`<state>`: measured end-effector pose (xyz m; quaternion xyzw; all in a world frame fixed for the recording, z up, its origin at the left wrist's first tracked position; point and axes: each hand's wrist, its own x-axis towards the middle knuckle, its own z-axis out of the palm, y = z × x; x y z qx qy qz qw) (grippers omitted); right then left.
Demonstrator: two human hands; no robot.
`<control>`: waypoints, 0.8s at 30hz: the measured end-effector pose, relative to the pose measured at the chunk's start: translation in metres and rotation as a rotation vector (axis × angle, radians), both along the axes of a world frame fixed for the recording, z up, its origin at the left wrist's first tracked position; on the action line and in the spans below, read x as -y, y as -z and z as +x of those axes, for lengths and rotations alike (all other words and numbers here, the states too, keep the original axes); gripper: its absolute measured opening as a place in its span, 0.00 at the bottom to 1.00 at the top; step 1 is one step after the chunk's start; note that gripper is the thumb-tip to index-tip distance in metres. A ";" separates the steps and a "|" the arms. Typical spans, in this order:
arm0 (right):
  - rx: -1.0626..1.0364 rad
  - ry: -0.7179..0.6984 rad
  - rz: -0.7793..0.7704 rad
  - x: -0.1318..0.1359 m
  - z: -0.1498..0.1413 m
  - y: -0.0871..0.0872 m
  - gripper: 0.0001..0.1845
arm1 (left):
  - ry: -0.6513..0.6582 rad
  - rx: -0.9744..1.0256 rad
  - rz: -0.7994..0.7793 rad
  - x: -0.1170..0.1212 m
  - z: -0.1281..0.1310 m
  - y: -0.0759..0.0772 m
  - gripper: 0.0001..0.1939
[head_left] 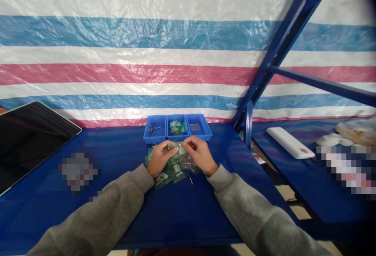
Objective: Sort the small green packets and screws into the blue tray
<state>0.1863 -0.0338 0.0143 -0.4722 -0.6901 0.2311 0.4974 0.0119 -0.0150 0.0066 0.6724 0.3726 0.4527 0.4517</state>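
Between my hands is a small clear, green-tinted plastic bag (177,145) with small parts inside. My left hand (159,159) pinches its left side between thumb and fingers. On its right side my right hand (201,155) is closed, its fingertips partly hidden. Beneath both hands lies a pile of similar green-tinted bags (176,171) holding pale and metallic pieces. A thin metal piece (190,179) sticks out at the pile's front right. Just behind the hands stands a blue three-compartment tray (155,139).
The tray's left compartment holds loose metal pieces (151,129), its middle one green bags (177,127), its right one small pieces (194,127). A dark-screened panel (32,142) is at left. A blue metal frame (264,68) rises at right, near a white oblong device (289,142).
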 end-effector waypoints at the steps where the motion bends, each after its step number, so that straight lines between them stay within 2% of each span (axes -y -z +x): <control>1: -0.018 0.014 0.004 0.000 0.000 0.000 0.11 | 0.019 -0.016 -0.003 0.000 0.000 0.000 0.13; 6: -0.057 0.008 -0.004 -0.001 0.000 0.002 0.12 | 0.062 -0.050 -0.012 0.001 0.000 0.001 0.13; 13: 0.006 -0.093 -0.079 -0.002 0.001 0.006 0.13 | -0.036 -0.001 -0.016 -0.001 0.000 0.003 0.13; 19: 0.032 -0.107 -0.065 -0.004 0.004 0.005 0.14 | 0.025 -0.014 -0.012 0.001 0.001 0.000 0.15; 24: -0.056 -0.079 -0.072 -0.005 0.003 0.007 0.14 | -0.003 0.008 0.003 0.001 0.001 0.000 0.14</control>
